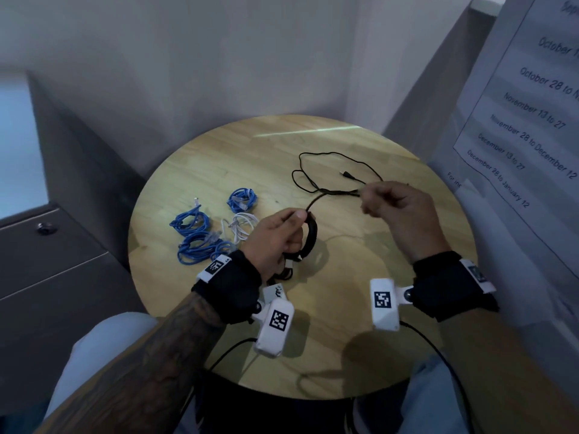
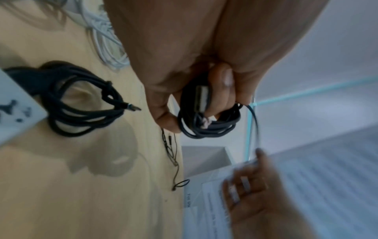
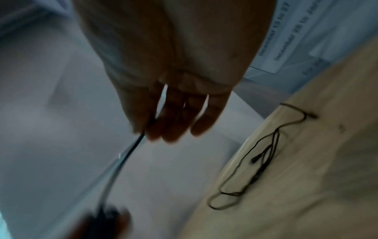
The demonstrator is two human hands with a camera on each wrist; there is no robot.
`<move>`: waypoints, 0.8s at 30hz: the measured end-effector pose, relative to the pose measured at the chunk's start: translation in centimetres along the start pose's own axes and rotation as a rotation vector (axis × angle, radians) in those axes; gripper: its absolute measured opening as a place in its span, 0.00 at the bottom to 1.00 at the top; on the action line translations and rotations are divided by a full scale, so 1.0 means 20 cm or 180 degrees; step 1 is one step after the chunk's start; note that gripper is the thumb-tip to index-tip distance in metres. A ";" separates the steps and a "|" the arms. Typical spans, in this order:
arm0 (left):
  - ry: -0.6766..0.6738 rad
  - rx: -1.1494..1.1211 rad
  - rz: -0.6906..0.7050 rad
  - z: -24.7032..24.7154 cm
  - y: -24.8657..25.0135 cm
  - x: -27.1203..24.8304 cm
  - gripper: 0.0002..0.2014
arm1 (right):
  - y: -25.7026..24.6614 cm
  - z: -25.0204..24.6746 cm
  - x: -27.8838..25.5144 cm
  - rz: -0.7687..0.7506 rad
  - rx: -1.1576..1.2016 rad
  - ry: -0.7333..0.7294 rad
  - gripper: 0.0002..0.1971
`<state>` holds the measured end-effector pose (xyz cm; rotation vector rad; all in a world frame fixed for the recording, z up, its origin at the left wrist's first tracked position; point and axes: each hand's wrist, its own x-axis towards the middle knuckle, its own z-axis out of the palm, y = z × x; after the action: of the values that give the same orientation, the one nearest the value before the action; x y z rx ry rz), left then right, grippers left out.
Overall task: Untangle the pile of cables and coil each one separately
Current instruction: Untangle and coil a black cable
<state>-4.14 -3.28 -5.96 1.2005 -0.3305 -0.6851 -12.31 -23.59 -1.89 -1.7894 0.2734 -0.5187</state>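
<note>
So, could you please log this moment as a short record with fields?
surface: round wooden table
left hand: grips black coil
right hand: pinches the free run of that cable
still loose: thin black cable sprawled on the table's far side
already coiled: three blue bundles, one white bundle, another black coil
stage: coiling in progress

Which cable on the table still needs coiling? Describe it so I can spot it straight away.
On the round wooden table, look at the far right part, beyond the right hand. The thin black cable sprawls there in loose open loops, unlike the bundled blue cables and white cable at the left.
</note>
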 end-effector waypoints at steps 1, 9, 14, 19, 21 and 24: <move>0.0010 -0.0151 -0.0002 -0.01 0.01 0.00 0.12 | 0.01 0.01 -0.02 0.0112 -0.0296 -0.0331 0.05; -0.0190 -0.0372 -0.0084 0.04 0.00 -0.01 0.12 | 0.08 0.22 -0.08 0.0845 -0.0046 -0.0614 0.05; -0.0281 -0.0487 -0.0273 0.03 0.01 -0.02 0.12 | 0.06 0.23 -0.10 0.1017 0.0527 -0.0569 0.05; -0.0250 -0.0535 -0.0289 0.02 0.02 -0.02 0.10 | 0.04 0.24 -0.12 0.0747 0.0514 -0.0750 0.15; -0.0254 -0.0448 -0.0214 0.01 0.02 -0.02 0.13 | 0.05 0.24 -0.14 0.0622 0.0440 -0.0984 0.27; -0.0237 -0.0323 -0.0125 0.02 0.01 -0.02 0.16 | 0.07 0.29 -0.17 0.0415 0.0098 -0.0999 0.35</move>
<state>-4.65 -3.29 -5.56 1.0893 -0.3311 -0.7731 -12.39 -17.60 -5.12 -1.7795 0.1609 -0.1448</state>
